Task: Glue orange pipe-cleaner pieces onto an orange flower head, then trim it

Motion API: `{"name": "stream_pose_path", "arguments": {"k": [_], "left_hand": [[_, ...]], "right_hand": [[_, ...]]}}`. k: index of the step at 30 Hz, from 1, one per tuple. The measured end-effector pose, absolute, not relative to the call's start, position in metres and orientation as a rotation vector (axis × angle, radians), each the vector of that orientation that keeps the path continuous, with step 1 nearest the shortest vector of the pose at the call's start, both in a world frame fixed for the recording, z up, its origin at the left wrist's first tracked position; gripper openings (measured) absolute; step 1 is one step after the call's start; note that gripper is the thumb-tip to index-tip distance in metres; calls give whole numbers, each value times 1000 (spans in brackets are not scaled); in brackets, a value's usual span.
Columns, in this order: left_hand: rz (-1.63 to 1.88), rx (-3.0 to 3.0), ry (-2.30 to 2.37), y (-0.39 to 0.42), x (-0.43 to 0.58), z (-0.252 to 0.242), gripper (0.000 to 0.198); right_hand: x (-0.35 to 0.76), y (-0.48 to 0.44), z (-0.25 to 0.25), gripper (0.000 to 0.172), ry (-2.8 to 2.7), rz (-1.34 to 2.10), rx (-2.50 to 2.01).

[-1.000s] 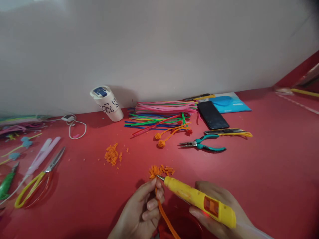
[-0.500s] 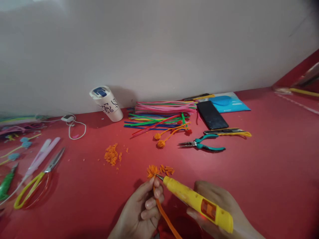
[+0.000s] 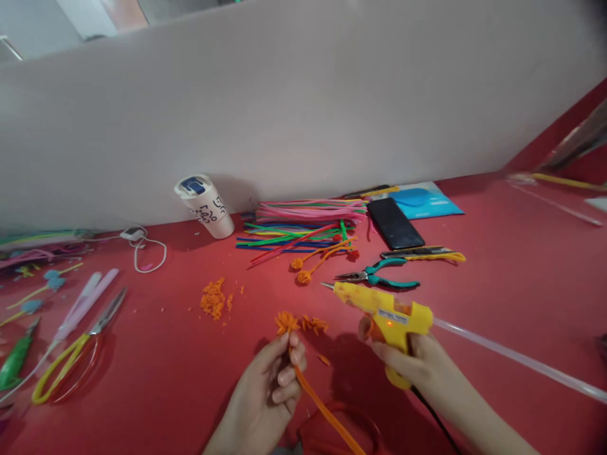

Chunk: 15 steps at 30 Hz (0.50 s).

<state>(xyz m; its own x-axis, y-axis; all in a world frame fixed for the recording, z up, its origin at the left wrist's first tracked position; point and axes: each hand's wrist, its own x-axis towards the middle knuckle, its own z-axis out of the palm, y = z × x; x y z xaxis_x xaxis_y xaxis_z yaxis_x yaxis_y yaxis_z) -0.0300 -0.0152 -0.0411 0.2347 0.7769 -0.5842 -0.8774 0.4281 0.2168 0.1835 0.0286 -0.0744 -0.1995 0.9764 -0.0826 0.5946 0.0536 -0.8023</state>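
Note:
My left hand [image 3: 271,395] is pinched round an orange pipe cleaner [image 3: 317,404] just below its frilly orange flower tip [image 3: 286,322]. The stem trails down and to the right toward the frame's bottom edge. My right hand [image 3: 408,359] grips the handle of a yellow glue gun [image 3: 379,304]. Its metal nozzle points left, level, and stands clear of the flower to the upper right. A clear glue stick [image 3: 516,360] juts out behind the gun to the right.
On the red table [image 3: 497,303]: orange scraps [image 3: 213,298], a bundle of coloured pipe cleaners [image 3: 303,224], teal pliers [image 3: 379,277], a black phone [image 3: 394,223], a utility knife [image 3: 427,253], a paper cup [image 3: 205,205], yellow-handled scissors [image 3: 71,351] at left. A white wall stands behind.
My right hand lifted the glue gun up and to the right, away from the flower tip, and turned it level. The left hand stayed put. The camera tilted up slightly.

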Motion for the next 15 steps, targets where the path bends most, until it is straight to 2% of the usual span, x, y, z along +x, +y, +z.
{"name": "stream_pose_path", "arguments": {"k": [6,13,15], "left_hand": [[1145,86,886,-12,-35,-51,19],[1150,63,839,-8,-39,-52,28],[1149,45,823,-7,-39,-52,33]], "right_hand": [[186,62,-81,34,-2010,766,-1760],[184,54,-70,41,-2216,259,-1805],[182,50,-63,37,-2261,180,-1751]]}}
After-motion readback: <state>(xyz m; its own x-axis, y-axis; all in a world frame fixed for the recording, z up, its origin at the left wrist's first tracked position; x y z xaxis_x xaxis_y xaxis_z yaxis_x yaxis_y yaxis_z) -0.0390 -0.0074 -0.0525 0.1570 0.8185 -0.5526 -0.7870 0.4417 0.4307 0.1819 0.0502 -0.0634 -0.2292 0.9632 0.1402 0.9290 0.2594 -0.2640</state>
